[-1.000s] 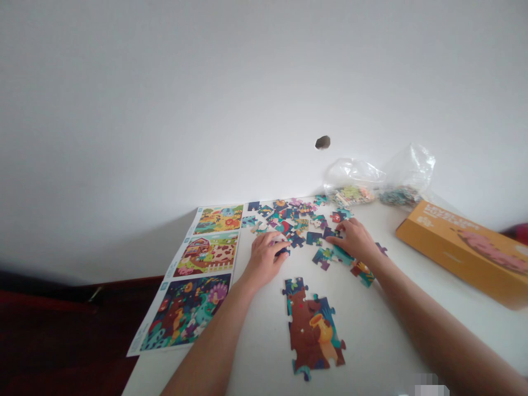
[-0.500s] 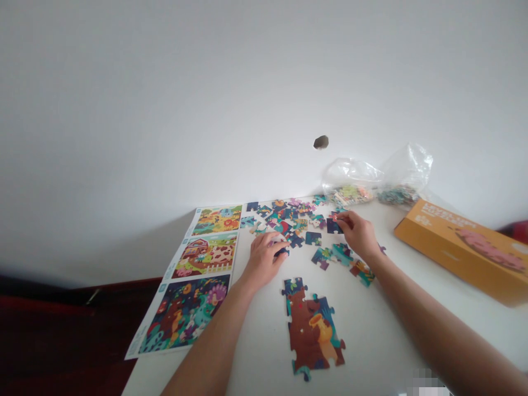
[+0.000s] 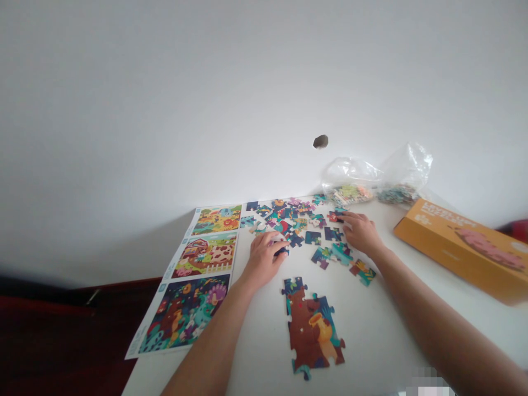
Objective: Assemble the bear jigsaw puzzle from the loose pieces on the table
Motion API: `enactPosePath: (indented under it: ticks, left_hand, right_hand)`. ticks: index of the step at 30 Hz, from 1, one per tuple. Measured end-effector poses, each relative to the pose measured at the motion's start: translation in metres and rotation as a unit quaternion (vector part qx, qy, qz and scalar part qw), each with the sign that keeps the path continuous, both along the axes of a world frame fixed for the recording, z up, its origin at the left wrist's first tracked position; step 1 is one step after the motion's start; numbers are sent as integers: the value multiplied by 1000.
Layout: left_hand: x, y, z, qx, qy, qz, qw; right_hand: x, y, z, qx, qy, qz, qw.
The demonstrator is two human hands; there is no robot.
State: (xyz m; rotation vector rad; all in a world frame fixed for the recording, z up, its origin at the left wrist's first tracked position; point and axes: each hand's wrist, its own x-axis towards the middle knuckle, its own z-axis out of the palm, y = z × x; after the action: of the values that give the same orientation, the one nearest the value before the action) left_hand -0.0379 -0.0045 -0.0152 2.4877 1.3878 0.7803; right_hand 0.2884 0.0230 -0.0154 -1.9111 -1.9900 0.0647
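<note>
My left hand [image 3: 266,257] rests at the near edge of the loose jigsaw pieces. Its thumb and fingers close round a dark blue puzzle piece [image 3: 281,248], partly hidden by them. My right hand [image 3: 360,232] is at the right side of the pile with its fingers stretched out. Its fingertips touch a dark piece with a red figure [image 3: 335,216]. Just below that lies a dark blue piece [image 3: 332,234]. Nearer to me sits a joined section showing a brown bear with a honey pot [image 3: 311,330].
A printed picture sheet [image 3: 206,255] lies along the left table edge. Bags of more pieces [image 3: 352,192] stand against the wall at the back. An orange puzzle box [image 3: 462,250] is on the right. Several loose pieces [image 3: 363,272] lie near my right wrist.
My right hand has moved slightly right, and its fingers have straightened onto the red-figure piece. The dark blue piece below shows more fully and sits lower. My left hand has stayed put.
</note>
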Motion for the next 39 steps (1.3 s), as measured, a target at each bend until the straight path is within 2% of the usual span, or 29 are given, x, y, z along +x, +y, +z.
enactPosePath:
  ticks: [3,6,8,10,12,14,18,21,25,27,32,36,39]
  left_hand:
    - [0,0,-1,1,0,-2,1000]
    - [-1,0,-1,4,3,-5,1000]
    - [0,0,-1,8,4,-5,1000]
    - [0,0,0,9,7,-4,1000]
    - [0,0,1,7,10,-2,1000]
    - [1,0,1,4,12,0,1000]
    - [1,1,1,1,17,2,1000]
    - [1,1,1,3,18,2,1000]
    - [1,1,1,4,20,2,1000]
    - [1,1,2,3,21,4,1000]
    - [2,1,3,7,22,6,1000]
    - [2,1,3,7,22,4,1000]
    - [2,1,3,9,21,3,1000]
  right_hand:
    - [1,-1,9,-12,31,32,999]
    - [11,-4,27,-24,64,26,997]
    - [20,-10,40,-88,57,41,994]
    - [28,-17,49,-194,66,63,977]
    - [30,-22,51,-267,85,76,957]
    - [26,-23,49,-296,94,73,948]
    - [12,-17,45,-267,46,32,962]
    - [11,-22,53,-247,-17,26,968]
    - [15,-43,63,-353,-65,42,932]
    - [12,-50,63,-366,-93,42,925]
    - [-3,-49,62,-353,-116,81,925]
    - [-14,-53,67,-349,-104,128,922]
    - [-23,-61,73,-314,-108,154,931]
